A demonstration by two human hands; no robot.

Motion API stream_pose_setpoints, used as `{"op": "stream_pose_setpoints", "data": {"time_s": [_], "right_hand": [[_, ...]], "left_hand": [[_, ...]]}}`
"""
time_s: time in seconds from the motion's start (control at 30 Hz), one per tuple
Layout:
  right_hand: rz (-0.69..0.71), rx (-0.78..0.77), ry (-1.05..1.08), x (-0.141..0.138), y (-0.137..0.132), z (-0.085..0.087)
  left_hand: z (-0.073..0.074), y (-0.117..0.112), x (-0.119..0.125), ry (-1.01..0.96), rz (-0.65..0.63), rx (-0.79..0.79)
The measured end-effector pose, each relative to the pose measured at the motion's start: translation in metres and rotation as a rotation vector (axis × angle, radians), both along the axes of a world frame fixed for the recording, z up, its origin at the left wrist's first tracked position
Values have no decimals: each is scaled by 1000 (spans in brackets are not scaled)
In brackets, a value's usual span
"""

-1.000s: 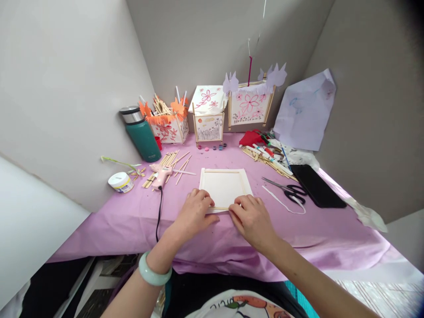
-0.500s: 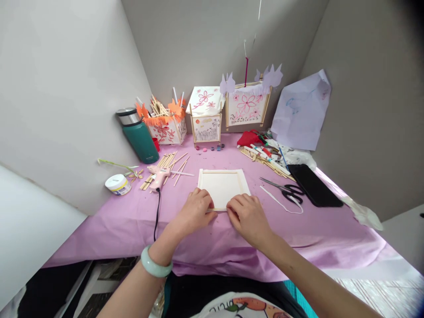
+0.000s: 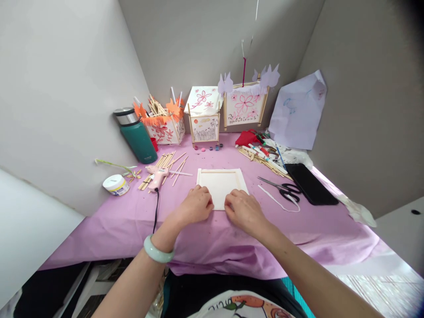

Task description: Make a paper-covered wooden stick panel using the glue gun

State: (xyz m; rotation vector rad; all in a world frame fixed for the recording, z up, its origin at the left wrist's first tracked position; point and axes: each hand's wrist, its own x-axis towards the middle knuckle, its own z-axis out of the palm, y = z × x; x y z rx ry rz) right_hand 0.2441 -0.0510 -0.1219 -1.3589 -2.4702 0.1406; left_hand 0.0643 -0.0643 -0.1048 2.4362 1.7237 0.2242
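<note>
A glue gun point(image 3: 155, 177) lay on the purple tabletop point(image 3: 109, 221). The left hand point(image 3: 195, 206) rested palm down, fingers curled onto the near edge of the paper frame point(image 3: 220, 181), which lay flat at centre. The right hand point(image 3: 242, 210) mirrored it just beside. Whether either hand pinched the edge could not be told. Scissors point(image 3: 285, 190) lay to the right.

A pale green bangle point(image 3: 158, 250) sits behind the left grip point(image 3: 195, 206); the shirt point(image 3: 218, 309) is white, printed orange.
</note>
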Motion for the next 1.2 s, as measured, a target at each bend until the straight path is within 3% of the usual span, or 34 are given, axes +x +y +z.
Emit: {"op": "stream_pose_setpoints", "data": {"time_s": [0.1, 0.23, 0.37, 0.53, 0.73, 0.87, 1.0, 1.2], "right_hand": [[21, -34, -13, 0, 5, 3], [53, -111, 13, 3, 12, 5], [66, -159, 60, 3, 14, 4], [95, -191, 101, 8, 20, 7], [28, -218, 555, 59, 27, 14], [95, -160, 470, 83, 8, -4], [58, 35, 337, 80, -7, -24], [-39, 98, 198, 67, -1, -27]], "left_hand": [[3, -7, 2, -16, 56, 108], [-4, -31, 15, -190, 89, 258], [-21, -53, 34, -248, 12, 254], [-32, -57, 46, -164, 42, 260], [-33, -57, 57, -33, 101, 258], [-33, -58, 63, 18, 120, 246], [-32, -60, 65, 44, 121, 244], [-32, -61, 68, 88, 116, 274]]}}
